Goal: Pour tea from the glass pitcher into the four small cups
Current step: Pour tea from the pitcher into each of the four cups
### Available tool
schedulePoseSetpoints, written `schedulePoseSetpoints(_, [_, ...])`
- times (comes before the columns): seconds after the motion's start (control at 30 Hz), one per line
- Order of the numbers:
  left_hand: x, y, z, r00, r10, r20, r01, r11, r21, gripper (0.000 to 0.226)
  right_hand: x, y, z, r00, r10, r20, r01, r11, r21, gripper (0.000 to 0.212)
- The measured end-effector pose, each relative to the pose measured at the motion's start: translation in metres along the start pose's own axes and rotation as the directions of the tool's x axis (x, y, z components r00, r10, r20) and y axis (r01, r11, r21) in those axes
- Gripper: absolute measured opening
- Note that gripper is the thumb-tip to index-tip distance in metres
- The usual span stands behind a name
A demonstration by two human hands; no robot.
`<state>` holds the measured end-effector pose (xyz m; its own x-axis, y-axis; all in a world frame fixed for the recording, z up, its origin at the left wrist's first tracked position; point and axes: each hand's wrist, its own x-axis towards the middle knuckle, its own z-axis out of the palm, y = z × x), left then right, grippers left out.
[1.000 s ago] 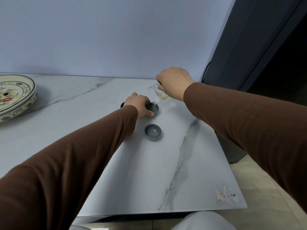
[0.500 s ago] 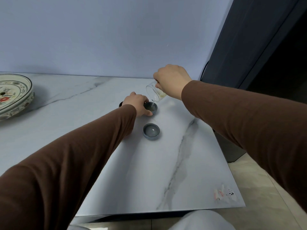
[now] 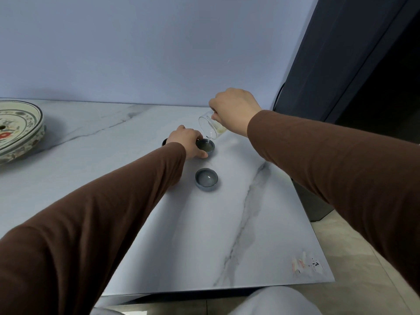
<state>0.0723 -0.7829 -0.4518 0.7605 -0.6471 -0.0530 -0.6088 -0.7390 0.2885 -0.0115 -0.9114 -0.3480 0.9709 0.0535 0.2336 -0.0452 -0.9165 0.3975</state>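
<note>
My right hand (image 3: 235,110) grips the glass pitcher (image 3: 210,127), tipped to the left with its lip just above a small dark cup (image 3: 206,146). A thin stream of pale tea runs into that cup. My left hand (image 3: 187,142) holds this cup by its left side on the marble table (image 3: 250,223). A second grey cup (image 3: 206,179) stands alone nearer to me, with liquid in it. The dark edge of a third cup (image 3: 164,142) peeks out behind my left hand. No other cup shows; my left arm may hide more.
A painted ceramic plate (image 3: 18,130) sits at the table's far left edge. A blue wall runs behind the table. A dark cabinet (image 3: 341,64) stands at the right, past the table's right edge. A scuffed sticker mark (image 3: 306,264) lies near the front right corner.
The pitcher has tipped a little further over the held cup, and the tea level in that cup has risen. Both hands stay in nearly the same place.
</note>
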Motion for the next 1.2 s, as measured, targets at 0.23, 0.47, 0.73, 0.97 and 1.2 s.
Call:
schedulePoseSetpoints(0.23, [-0.005,-0.003,0.0,1.0,0.002,-0.004,-0.002,0.999,-0.05,0.081,-0.021,0.017,0.021,0.944,0.306,0.121,-0.329,0.891,0.313,0.022])
schedulePoseSetpoints(0.47, [-0.036,-0.012,-0.01,0.997,0.023,-0.079,-0.03,0.996,-0.082,0.065,-0.058,0.025,0.034,0.787,0.511,0.346,-0.599,0.497,0.628,0.033])
schedulePoseSetpoints(0.73, [-0.093,0.006,-0.001,0.995,0.068,-0.074,-0.074,0.994,-0.077,0.064,-0.092,0.021,0.015,0.846,0.43,0.315,-0.521,0.541,0.66,0.029])
schedulePoseSetpoints(0.97, [-0.106,0.019,0.011,0.995,0.1,-0.013,-0.098,0.989,0.107,0.074,-0.104,0.009,-0.005,0.934,0.285,0.216,-0.357,0.778,0.517,0.025])
schedulePoseSetpoints(1.2, [-0.105,0.016,0.016,0.997,0.078,-0.009,-0.077,0.993,0.094,0.061,-0.1,-0.005,-0.016,0.97,0.177,0.164,-0.229,0.892,0.389,0.02])
